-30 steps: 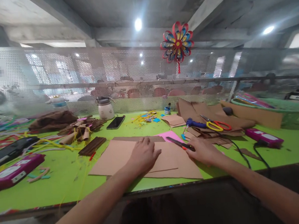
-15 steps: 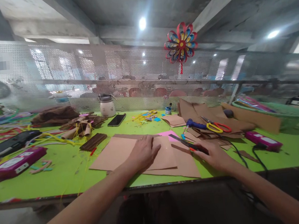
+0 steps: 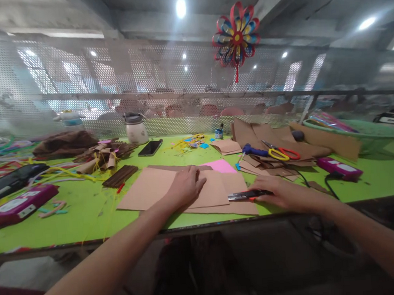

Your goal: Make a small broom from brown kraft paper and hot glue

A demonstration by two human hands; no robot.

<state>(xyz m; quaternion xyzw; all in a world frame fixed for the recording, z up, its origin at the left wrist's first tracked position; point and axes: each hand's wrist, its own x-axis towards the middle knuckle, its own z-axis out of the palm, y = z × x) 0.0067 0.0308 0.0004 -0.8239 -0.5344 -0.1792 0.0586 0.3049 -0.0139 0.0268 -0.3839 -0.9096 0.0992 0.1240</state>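
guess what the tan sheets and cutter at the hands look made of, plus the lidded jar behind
Tan sheets: probably thick paper or card, matte, flat and without gloss.
Cutter: grey front part likely metal, given its sheen; dark rear perhaps plastic.
Lidded jar: pale, smooth-looking body, dark top; plastic, coated metal or ceramic, I can't tell which.

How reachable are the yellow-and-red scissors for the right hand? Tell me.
Likely not straight away: the right hand holds a utility knife. Otherwise the way looks free; the scissors lie with uncovered handles beyond it.
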